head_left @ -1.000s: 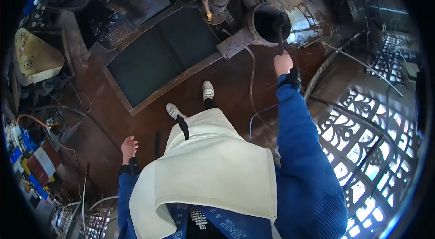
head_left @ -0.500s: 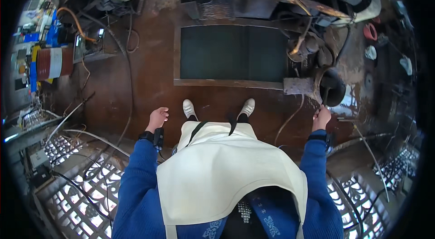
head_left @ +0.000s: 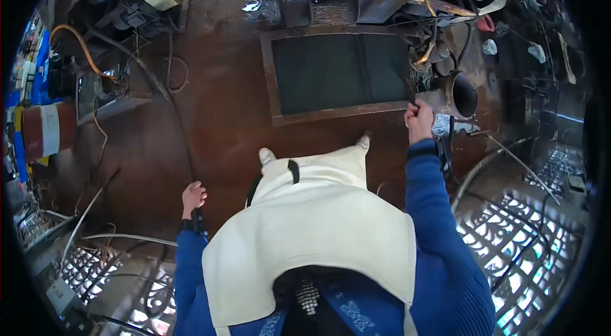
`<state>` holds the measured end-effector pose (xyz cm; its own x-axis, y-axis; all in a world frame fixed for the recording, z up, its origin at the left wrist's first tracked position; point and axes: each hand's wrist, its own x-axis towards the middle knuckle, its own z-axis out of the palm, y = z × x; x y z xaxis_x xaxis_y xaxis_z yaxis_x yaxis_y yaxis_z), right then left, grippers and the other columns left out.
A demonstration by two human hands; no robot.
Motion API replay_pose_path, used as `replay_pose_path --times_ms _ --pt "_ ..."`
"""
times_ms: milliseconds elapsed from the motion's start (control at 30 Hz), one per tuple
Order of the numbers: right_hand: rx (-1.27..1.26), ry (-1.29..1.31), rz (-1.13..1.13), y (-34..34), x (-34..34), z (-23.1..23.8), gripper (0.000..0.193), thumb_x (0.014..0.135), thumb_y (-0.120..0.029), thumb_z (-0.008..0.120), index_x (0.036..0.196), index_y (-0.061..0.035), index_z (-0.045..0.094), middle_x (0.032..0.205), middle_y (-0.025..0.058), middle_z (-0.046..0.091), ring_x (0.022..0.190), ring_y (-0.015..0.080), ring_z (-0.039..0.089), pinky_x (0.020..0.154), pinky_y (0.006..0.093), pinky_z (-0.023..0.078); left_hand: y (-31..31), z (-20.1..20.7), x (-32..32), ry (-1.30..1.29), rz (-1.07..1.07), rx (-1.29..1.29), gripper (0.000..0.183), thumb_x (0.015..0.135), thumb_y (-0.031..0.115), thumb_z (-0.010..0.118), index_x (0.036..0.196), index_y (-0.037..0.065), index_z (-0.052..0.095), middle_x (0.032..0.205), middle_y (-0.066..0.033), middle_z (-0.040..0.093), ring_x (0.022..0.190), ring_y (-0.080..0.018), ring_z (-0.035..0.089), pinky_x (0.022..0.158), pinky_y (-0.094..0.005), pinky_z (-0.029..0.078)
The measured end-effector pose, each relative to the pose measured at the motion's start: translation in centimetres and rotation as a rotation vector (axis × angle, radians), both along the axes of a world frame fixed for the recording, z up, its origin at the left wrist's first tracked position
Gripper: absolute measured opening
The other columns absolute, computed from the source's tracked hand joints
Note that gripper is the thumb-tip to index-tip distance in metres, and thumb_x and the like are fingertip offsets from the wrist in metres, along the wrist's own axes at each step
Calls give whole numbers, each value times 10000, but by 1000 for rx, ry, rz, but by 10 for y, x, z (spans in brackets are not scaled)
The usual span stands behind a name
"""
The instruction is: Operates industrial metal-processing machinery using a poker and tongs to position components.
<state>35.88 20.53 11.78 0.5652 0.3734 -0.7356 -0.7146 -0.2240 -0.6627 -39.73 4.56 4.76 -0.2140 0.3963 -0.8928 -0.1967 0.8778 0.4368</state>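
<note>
I stand on a rusty brown floor in a white apron (head_left: 305,234) and blue sleeves. My right hand (head_left: 418,121) is raised in a fist, closed around a thin dark rod that is mostly hidden by my fingers. It sits at the near right corner of a rectangular metal frame with dark mesh (head_left: 337,74). A dark round pipe mouth (head_left: 463,95) lies just to its right. My left hand (head_left: 193,196) hangs at my side with the fingers curled and nothing in it. My two white shoes (head_left: 267,156) show past the apron's edge.
Hoses and cables (head_left: 172,107) trail across the floor on the left. A red and white drum (head_left: 44,132) stands at the far left. Patterned metal grilles lie at the lower right (head_left: 522,234) and lower left (head_left: 95,266). Machine parts and scrap crowd the top right.
The view has swung, so the mesh frame now lies straight ahead of me. My right hand stays closed by the pipe mouth. My left hand has dropped lower beside me.
</note>
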Motion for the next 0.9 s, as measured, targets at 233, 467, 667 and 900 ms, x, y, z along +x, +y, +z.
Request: replay_pose_path --times_ms 233,467,667,900 --pt "-9 -117 8 92 -74 -28 112 822 -51 549 740 -51 472 639 77 517 467 145 464 378 228 382 15 56 -112 244 -7 -36 291 886 42 516 1171 75 569 888 -72 643 601 -119 568 461 -230 400" --pt "53 -196 -6 166 -72 -96 151 817 -26 523 673 -63 498 613 68 504 513 168 530 410 285 419 133 63 -108 217 -268 92 279 910 69 499 1181 59 566 918 -57 645 646 -111 590 487 -228 425" --pt "-24 -249 -176 261 -64 -148 121 837 -23 528 718 -47 532 656 85 548 539 178 557 415 298 450 273 52 -158 263 -536 -39 270 933 101 481 1184 48 567 911 -46 647 682 -112 610 519 -220 448" --pt "138 -275 -242 387 -48 -121 369 884 -115 570 1221 -21 452 966 105 589 868 243 637 646 336 542 534 54 -164 394 -610 19 251 908 72 503 1139 43 597 866 -35 653 690 -105 607 534 -212 448"
